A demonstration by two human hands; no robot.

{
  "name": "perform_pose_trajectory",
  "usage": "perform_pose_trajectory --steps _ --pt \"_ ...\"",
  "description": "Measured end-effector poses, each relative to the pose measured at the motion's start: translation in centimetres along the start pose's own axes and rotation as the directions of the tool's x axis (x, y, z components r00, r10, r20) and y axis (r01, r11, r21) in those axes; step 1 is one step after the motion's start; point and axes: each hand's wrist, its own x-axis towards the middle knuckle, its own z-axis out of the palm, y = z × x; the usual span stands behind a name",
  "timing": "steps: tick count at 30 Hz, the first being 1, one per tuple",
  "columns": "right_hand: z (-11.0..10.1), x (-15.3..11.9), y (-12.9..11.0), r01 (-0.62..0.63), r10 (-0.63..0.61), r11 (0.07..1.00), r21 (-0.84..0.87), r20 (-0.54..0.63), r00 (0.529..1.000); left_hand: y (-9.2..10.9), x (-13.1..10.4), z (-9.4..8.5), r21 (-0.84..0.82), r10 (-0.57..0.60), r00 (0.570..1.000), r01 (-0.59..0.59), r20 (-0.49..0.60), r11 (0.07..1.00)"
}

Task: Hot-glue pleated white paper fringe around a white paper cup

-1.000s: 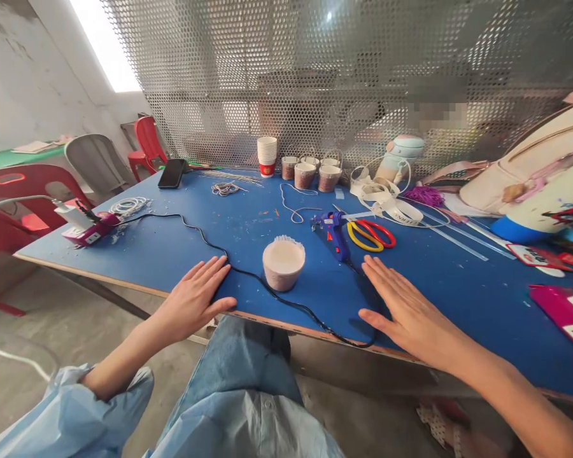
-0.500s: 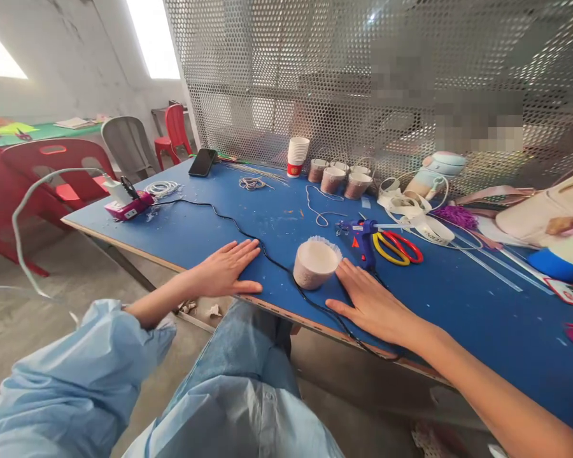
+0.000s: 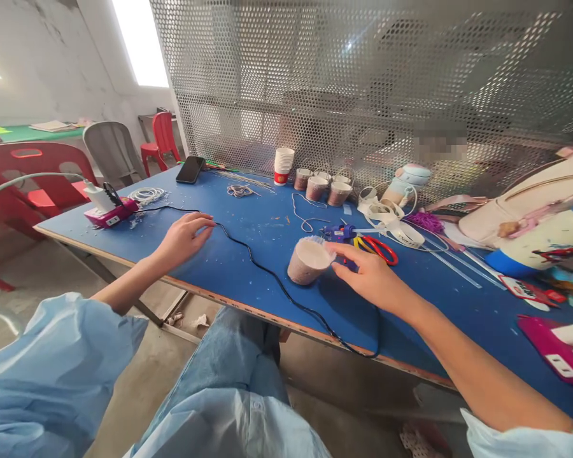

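A paper cup wrapped in pinkish-brown material [image 3: 305,267], with a frilly pale rim, stands upright near the table's front edge. My right hand [image 3: 365,277] is raised just to its right, fingers apart; its fingertips overlap the cup's rim in view, and I cannot tell whether they touch. My left hand [image 3: 184,238] hovers over the table's left part, holding nothing, with the fingers loosely bent. Between the hands a black cord [image 3: 267,270] runs across the blue tabletop. Behind my right hand lie a blue glue gun [image 3: 339,233] and scissors with red and yellow handles [image 3: 384,250].
A white cup stack [image 3: 283,166] and several wrapped cups [image 3: 317,187] stand along the perforated metal screen [image 3: 248,83]. A power strip [image 3: 112,213] and a phone [image 3: 190,170] lie on the left. Ribbon [image 3: 401,232], glue sticks [image 3: 453,267] and a bag [image 3: 510,203] occupy the right.
Both hands have lifted from lying flat on the table. My left hand has moved left and away from me; my right hand has risen beside the cup. The view has shifted right.
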Motion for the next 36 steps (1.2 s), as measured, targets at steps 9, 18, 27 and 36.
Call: perform_pose_trajectory --steps 9,18,27,36 --pt "-0.2 0.2 -3.4 0.373 -0.433 0.881 -0.29 -0.178 0.884 12.0 1.6 -0.4 -0.37 0.663 0.744 -0.642 -0.085 0.672" --pt "-0.8 0.2 -3.1 0.403 -0.473 0.763 -0.505 -0.012 0.881 13.7 3.5 2.2 -0.397 0.739 0.673 -0.688 -0.034 0.608" --pt "0.2 0.1 -2.5 0.357 -0.392 0.896 -0.264 -0.094 0.915 14.0 3.2 2.3 -0.446 0.679 0.734 -0.61 -0.006 0.655" --pt "0.9 -0.5 -2.1 0.422 -0.445 0.893 -0.153 -0.179 0.877 14.2 2.8 2.3 -0.418 0.697 0.715 -0.649 -0.049 0.636"
